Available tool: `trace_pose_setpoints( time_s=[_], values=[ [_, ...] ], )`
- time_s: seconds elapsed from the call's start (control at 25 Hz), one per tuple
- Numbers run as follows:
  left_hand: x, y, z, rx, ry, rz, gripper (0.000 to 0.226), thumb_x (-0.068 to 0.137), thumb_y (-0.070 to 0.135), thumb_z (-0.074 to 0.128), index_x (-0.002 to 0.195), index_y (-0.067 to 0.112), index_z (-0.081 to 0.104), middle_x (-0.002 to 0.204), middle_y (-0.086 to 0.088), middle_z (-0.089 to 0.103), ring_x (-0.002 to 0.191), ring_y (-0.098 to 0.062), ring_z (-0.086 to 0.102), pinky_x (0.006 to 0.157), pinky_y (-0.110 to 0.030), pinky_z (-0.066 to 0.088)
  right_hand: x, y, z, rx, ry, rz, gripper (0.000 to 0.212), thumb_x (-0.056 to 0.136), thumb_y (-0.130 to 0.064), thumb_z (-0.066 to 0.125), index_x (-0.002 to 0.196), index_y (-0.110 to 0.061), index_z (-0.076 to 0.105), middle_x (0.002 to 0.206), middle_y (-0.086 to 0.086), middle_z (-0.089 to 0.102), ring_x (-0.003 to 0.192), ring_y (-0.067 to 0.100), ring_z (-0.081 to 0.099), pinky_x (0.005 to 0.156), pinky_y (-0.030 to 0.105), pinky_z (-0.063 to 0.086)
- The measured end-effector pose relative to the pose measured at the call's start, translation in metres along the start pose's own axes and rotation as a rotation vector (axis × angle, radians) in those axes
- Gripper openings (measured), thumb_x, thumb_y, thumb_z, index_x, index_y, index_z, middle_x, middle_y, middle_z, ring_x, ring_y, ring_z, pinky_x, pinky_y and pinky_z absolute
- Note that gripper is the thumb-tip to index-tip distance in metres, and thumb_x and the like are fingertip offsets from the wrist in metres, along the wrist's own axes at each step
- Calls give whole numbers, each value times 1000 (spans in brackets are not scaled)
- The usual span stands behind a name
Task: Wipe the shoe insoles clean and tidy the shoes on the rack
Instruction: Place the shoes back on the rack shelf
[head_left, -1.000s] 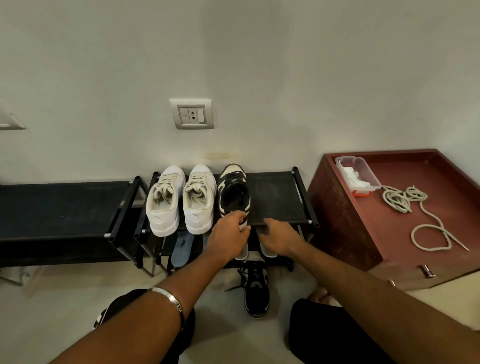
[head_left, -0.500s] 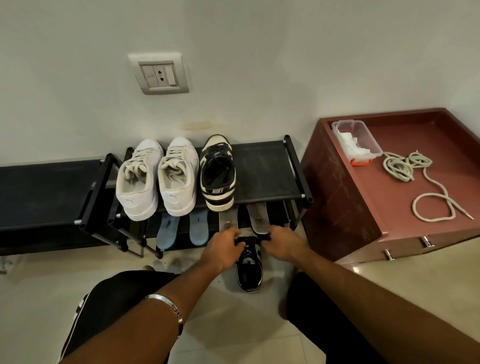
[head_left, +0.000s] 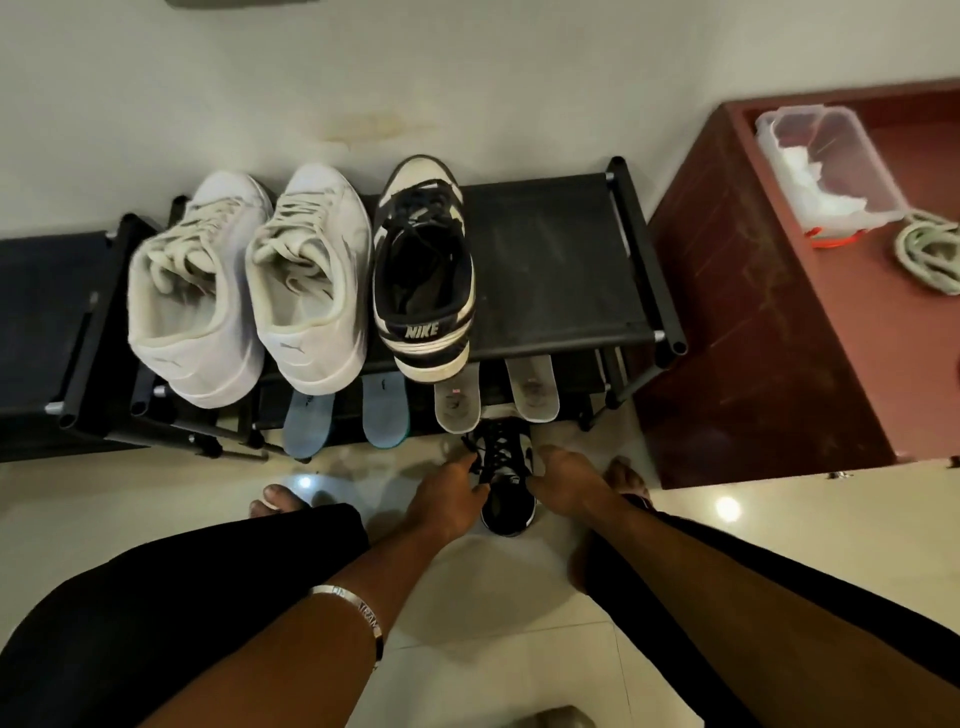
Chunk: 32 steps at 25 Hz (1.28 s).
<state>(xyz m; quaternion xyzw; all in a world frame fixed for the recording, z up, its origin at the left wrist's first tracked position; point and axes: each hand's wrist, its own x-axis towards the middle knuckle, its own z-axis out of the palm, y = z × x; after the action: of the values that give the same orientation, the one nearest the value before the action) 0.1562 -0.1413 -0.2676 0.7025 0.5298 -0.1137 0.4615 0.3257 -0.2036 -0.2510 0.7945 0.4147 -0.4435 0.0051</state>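
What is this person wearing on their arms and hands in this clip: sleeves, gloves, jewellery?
Both forearms are bare, with no sleeves or gloves in view. The left wrist carries a flat silver metal bangle with engraved lettering, too blurred to read. The left hand and right hand show no rings.

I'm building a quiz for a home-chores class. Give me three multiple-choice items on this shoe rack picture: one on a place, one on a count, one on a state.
1. Where is the shoe that both hands hold?
A. on the rack's top shelf
B. on the floor before the rack
C. on the red cabinet

2. How many shoes stand on the top shelf?
A. two
B. three
C. five

3. The clear box on the cabinet is
A. lidless
B. closed
C. upside down

Key:
1 B: the left hand and right hand grip the black shoe on the floor tiles.
2 B: two white shoes and one black-and-white shoe sit on the rack.
3 A: the clear box stands open-topped, white stuff showing.
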Motion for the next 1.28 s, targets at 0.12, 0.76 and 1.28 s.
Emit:
trace_pose_setpoints(
  time_s=[0.12,0.76,1.28],
  values=[
    [24,-10,12,-18,-23,-46,53,88,32,58,140,25,50,132,-1,64,123,-26,58,103,-42,48,21,-1,9,-3,-16,6,37,93,-25,53,126,-8,52,125,14,61,115,30,57,83,30,45],
    [86,-23,65,40,-77,-175,55,101,47,43,152,33,26,128,-7,63,113,-31,61,92,-34,48,92,29,74,-3,-40,76,57,95,-26,49,146,-19,24,119,10,65,106,31,64,81,34,51],
    [78,-25,62,299,26,-45,30,97,23,53,127,16,54,118,-12,68,110,-32,63,92,-39,51,88,22,76,-186,-33,58,56,96,-16,48,148,-9,28,125,13,61,114,29,60,88,33,49]
  ],
)
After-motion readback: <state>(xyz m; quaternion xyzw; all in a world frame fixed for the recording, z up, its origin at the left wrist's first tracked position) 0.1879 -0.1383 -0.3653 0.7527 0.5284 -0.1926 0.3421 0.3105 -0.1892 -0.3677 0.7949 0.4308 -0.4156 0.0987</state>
